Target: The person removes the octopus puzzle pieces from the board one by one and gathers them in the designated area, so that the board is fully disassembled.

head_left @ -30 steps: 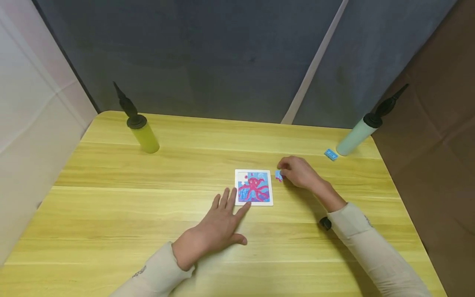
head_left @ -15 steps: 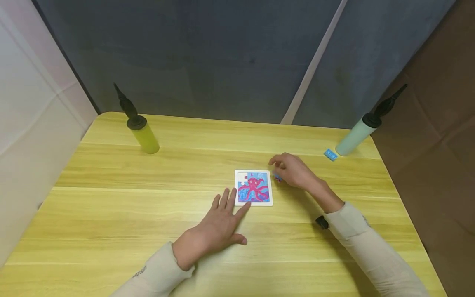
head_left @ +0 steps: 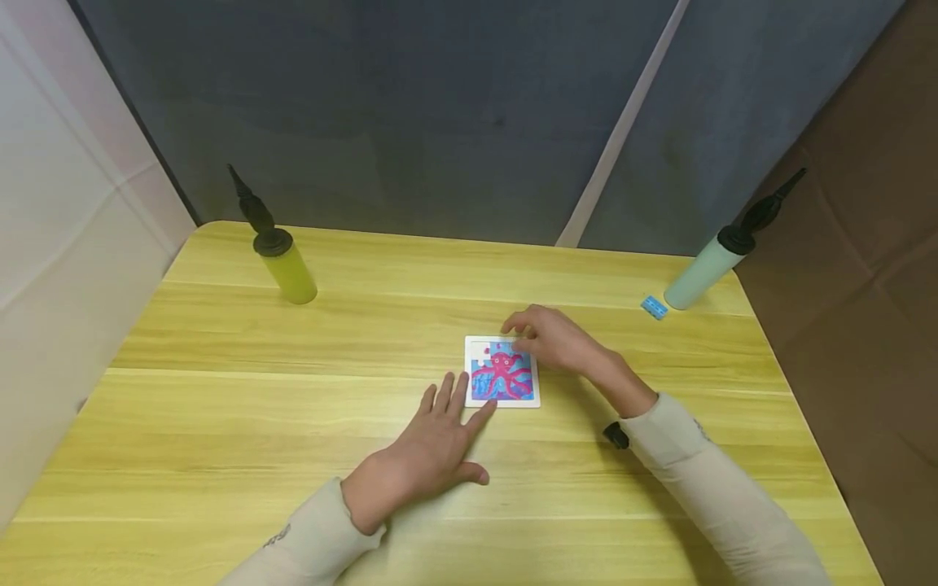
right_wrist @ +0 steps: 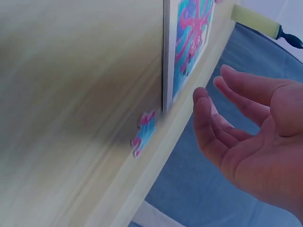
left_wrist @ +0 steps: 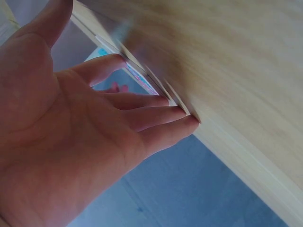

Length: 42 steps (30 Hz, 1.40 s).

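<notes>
A small square jigsaw puzzle (head_left: 501, 377) with a pink octopus lies flat in its white frame. Its upper left corner shows bare white where a piece is absent. My left hand (head_left: 428, 448) rests with straight, spread fingers against the frame's left and lower edges. Over the upper right corner hovers my right hand (head_left: 560, 342), fingers loosely bent and holding nothing. In the right wrist view a loose blue and pink puzzle piece (right_wrist: 144, 132) lies on the table beside the frame, apart from the fingers; in the head view the right hand hides it.
A small blue block (head_left: 654, 307) lies at the back right beside a pale green hand pump (head_left: 699, 277) with a black top. A yellow-green pump (head_left: 291, 277) stands at the back left. The wooden table (head_left: 220, 423) ends at a dark grey curtain (head_left: 381, 122).
My right hand has moved left from the loose piece to above the puzzle's corner, its fingers coming off the piece, which stays on the table. The left hand has not moved.
</notes>
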Motion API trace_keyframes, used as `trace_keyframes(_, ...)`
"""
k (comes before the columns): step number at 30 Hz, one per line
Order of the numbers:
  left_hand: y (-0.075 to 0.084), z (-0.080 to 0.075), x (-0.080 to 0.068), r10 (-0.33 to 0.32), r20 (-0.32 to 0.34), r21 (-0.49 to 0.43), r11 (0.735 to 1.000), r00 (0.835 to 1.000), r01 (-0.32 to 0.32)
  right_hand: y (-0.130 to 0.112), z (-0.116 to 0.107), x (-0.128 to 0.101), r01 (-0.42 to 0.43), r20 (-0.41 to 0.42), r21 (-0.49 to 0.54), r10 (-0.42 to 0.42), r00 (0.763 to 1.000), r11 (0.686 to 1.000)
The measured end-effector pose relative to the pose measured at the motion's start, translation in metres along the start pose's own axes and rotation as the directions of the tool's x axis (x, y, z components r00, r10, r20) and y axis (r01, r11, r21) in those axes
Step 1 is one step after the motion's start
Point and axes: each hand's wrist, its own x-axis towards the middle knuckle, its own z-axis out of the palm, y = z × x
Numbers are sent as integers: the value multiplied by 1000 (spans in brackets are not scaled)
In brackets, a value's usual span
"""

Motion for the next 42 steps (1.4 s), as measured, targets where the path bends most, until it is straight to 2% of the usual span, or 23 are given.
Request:
trace_keyframes(8, 0, 0, -1, 9, -3, -11, 1000, 1000, -9, -6, 11, 6, 59, 49, -60, -56, 997, 996)
trace_keyframes(17, 0, -1, 0, 8, -1, 10, 1000, 1000, -8, -9, 18, 9, 103, 63, -112, -96, 993, 988)
trace_keyframes(34, 1, 0, 0, 1, -3, 15, 1000, 1000, -1, -15, 19, 6, 89, 42, -120, -84, 996, 989)
trace_keyframes(42, 0, 0, 0, 1, -2, 20, 1000, 1000, -1, -14, 22, 4, 70, 6, -116, -69, 998, 991)
